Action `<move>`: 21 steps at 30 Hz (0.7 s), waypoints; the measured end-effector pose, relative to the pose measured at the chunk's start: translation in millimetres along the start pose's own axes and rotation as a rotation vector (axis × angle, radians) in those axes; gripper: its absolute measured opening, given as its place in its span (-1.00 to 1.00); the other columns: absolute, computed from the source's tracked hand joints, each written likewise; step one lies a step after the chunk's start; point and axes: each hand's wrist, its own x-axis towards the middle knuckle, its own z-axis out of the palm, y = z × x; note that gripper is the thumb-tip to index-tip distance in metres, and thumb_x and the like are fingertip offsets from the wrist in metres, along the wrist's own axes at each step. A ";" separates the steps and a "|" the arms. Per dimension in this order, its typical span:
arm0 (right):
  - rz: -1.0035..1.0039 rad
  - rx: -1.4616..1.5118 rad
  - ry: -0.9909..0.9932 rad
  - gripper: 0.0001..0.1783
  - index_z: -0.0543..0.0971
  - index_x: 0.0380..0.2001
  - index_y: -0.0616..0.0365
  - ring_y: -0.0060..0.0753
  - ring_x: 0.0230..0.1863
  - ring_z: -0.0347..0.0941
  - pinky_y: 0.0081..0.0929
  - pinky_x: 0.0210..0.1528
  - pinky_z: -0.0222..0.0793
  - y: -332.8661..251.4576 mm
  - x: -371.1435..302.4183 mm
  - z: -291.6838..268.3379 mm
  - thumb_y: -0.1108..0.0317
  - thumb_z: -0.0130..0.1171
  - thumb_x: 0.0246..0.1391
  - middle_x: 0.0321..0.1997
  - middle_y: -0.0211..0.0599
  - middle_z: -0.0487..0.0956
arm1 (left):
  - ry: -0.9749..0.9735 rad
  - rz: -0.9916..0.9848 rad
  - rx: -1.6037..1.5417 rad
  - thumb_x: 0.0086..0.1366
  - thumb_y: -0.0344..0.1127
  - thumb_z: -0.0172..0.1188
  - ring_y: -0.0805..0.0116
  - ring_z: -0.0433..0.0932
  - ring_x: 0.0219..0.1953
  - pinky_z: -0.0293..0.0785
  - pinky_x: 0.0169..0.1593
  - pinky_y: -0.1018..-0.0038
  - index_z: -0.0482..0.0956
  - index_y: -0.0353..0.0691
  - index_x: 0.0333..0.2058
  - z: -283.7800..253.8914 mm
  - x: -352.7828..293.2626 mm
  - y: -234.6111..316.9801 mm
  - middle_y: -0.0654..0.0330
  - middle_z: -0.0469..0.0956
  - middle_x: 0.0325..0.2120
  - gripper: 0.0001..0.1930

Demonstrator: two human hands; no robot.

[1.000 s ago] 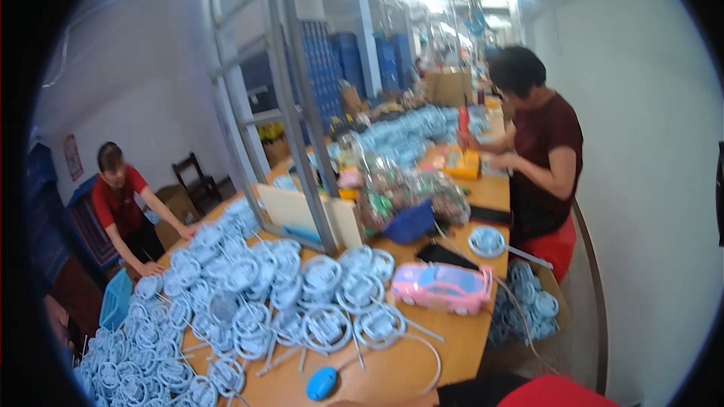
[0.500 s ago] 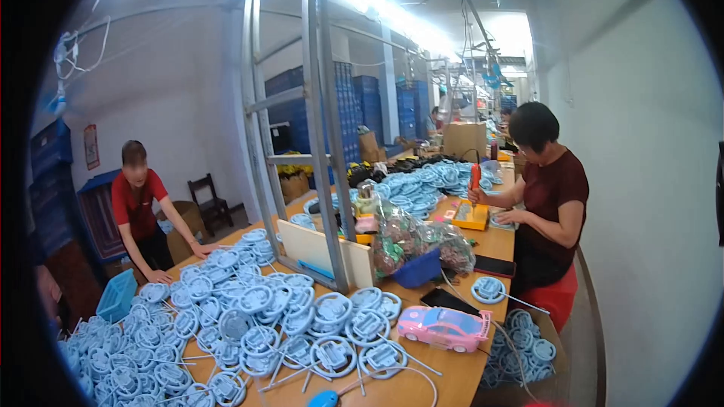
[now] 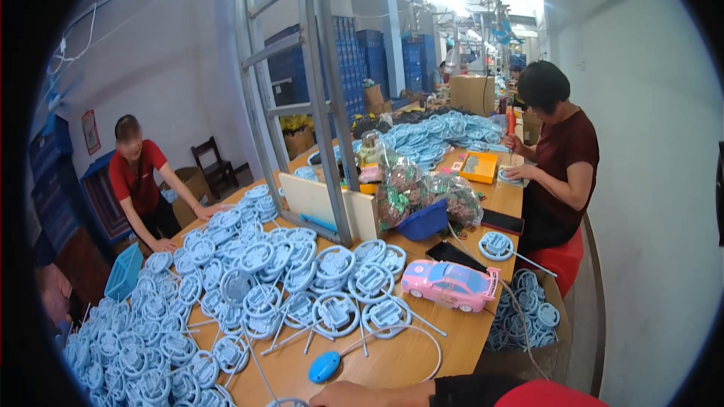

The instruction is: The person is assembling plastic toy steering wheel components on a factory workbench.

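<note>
At the lower edge of the view, low on the worktop (image 3: 467,332): one pale-blue ring part (image 3: 289,401), cut off by the frame, just beside the right hand (image 3: 337,394). That hand enters from the lower right, fingers partly hidden at the edge; cannot tell how far it is open or whether it has hold of the ring. Left hand out of view, state cannot be told.

Writing: small marks on the pink toy car (image 3: 450,286), too small to read; wall poster (image 3: 90,132) at far left, too blurred to read.

Look of the ring: only its upper arc shows, smooth and pale. A thin pale rod (image 3: 260,369) slants up and left beside it. Its like make up the big pile (image 3: 241,260) to the left: round rims, moulded centre panels, straight stems, overlapping at all angles.

Just above the right hand, a bright-blue oval piece (image 3: 324,367) with a pale cable. Pink car with blue windows right of the pile; beyond it, clear bags (image 3: 458,207) and a dark-blue bowl (image 3: 424,220). Metal frame (image 3: 323,105) stands behind the pile.

Left, a person in red (image 3: 139,181) leans on the worktop. Right, a person in maroon (image 3: 566,143) grips an orange-red tool (image 3: 511,120) near a yellow tray (image 3: 478,178).
</note>
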 end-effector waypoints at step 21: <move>0.037 0.022 -0.145 -0.59 0.60 -0.37 0.09 -0.17 -0.47 0.48 -0.36 -0.40 0.36 4.3 9.8 13.1 -0.03 0.02 0.09 -0.48 -0.18 0.56 | 0.031 -0.083 -0.272 0.28 -0.39 0.04 0.48 0.50 -0.30 0.50 -0.25 0.56 0.44 -0.30 -0.11 -11.5 12.4 -29.1 0.24 0.51 -0.29 -0.78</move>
